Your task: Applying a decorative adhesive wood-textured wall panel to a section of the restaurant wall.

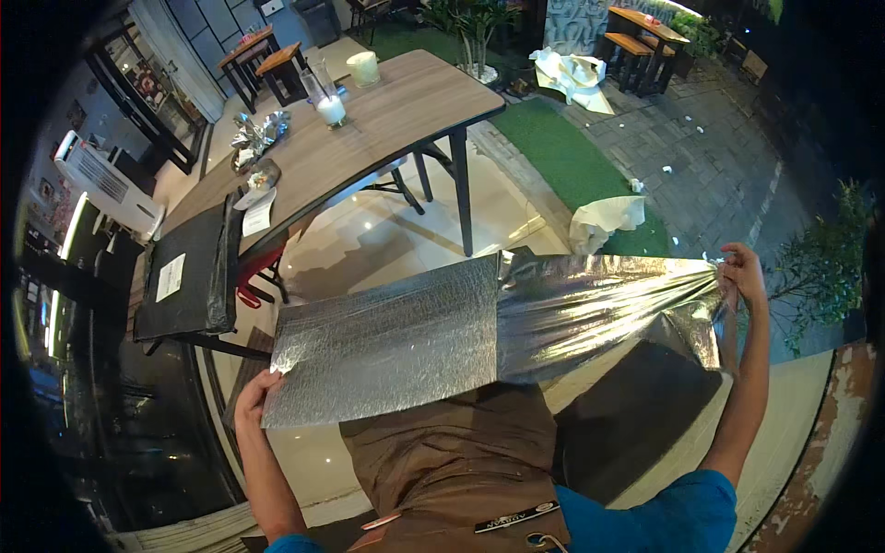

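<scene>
A silver foil sheet (408, 345) is stretched between my two hands, in front of my brown apron. My left hand (254, 397) pinches its lower left edge. The left half lies smooth and flat, with a straight seam or edge down the middle. Over on the right the foil (594, 304) is thinner and shinier, gathered into pleats that run to my right hand (743, 273), which grips the bunched end. A loose foil flap hangs below that hand. Beyond the sheet stands a wood-topped table (408, 90).
The table holds a black flat case (193, 269), crumpled foil (259, 135), a glass with a white candle (332, 109) and a wide candle (364, 69). Crumpled pale sheets (608, 221) lie on green turf (553, 152) and paving. A leafy plant (830, 276) grows at right.
</scene>
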Demonstrator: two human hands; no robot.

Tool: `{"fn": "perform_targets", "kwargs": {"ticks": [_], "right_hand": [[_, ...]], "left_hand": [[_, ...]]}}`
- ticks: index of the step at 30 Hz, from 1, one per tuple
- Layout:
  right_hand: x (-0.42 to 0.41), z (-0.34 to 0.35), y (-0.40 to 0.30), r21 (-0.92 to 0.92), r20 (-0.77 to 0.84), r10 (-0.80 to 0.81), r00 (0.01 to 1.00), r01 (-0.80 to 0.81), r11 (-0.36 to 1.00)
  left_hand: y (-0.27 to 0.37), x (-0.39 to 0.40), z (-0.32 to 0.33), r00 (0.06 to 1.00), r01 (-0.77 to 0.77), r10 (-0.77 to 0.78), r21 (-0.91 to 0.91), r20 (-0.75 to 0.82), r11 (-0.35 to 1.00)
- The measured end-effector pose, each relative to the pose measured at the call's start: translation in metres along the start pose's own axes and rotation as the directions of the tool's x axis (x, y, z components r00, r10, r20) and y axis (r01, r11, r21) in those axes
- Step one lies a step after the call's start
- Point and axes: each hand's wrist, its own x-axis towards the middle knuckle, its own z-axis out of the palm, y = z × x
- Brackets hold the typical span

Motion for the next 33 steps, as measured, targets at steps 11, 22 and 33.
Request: {"fn": "perform_targets", "kwargs": {"ticks": [11, 22, 33], "right_hand": [[0.123, -0.044, 0.197, -0.639, -0.744, -0.266, 0.613, -0.536, 0.552], [0.155, 0.084, 0.014, -0.041, -0.466, -0.228, 0.855, 0.236, 0.971], [-0.075, 0.304, -0.274, 0.499, 0.306, -0.632, 0.712, 0.446, 0.743]], "left_hand": [[0.037, -0.105, -0.035, 0.964, -0.116, 0.059, -0.207, -0.260, 0.971], [0.085, -0.151, 0.080, 0.824, -0.388, 0.359, 0.026, -0.439, 0.921], [-0.032, -0.064, 0.304, 0.552, -0.563, 0.579, 0.244, -0.600, 0.790]]}}
